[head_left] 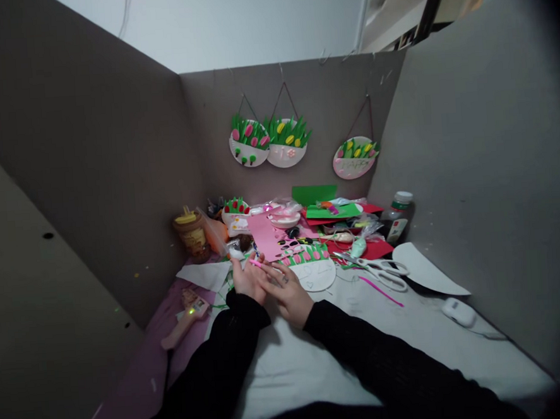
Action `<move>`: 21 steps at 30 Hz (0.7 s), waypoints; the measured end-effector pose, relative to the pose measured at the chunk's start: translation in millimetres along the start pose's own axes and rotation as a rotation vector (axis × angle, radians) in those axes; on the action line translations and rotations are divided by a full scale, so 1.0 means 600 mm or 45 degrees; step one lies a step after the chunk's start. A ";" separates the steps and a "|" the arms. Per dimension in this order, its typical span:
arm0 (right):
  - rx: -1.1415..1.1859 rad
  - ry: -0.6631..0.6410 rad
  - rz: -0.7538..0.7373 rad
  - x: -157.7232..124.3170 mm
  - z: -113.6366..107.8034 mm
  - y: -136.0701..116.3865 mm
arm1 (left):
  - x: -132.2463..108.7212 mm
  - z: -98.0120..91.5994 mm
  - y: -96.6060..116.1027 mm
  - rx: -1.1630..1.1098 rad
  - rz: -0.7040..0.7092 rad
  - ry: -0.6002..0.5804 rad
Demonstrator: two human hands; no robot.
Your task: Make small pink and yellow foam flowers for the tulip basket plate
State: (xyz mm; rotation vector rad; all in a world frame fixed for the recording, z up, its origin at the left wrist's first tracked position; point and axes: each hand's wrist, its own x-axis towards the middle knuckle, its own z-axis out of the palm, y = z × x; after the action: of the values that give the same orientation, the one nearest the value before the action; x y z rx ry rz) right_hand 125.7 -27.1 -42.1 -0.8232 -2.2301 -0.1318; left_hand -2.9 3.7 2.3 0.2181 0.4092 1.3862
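Grey panels (480, 159) edge cloth (299, 372); left hand (250, 283), right hand (291, 298): fingers outstretched, pink strip (255, 263) perhaps between

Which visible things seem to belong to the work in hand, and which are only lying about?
Seemingly part of the work:
- pink piece at the left hand
- flowered white plate
- scissors
- glue gun

Probably just lying about:
- brown cup
- white-capped bottle
- white case

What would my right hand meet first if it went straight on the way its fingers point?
Most likely your left hand: the right hand's fingers point forward and leftward over it, near the pink piece. Whether they touch is hard to tell.
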 end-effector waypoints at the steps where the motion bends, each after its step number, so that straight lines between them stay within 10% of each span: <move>1: -0.007 0.012 0.016 0.000 0.000 0.000 | 0.000 0.001 0.000 -0.008 0.004 -0.008; 21: 0.128 0.118 -0.018 0.002 -0.008 -0.004 | 0.003 -0.004 -0.005 -0.032 -0.001 -0.015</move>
State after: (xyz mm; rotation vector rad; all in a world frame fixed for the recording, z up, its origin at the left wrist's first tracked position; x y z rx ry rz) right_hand 126.3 -30.0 -37.3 -0.7322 -2.1373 -0.0628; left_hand -0.8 4.8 -1.2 0.2058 0.3818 1.3876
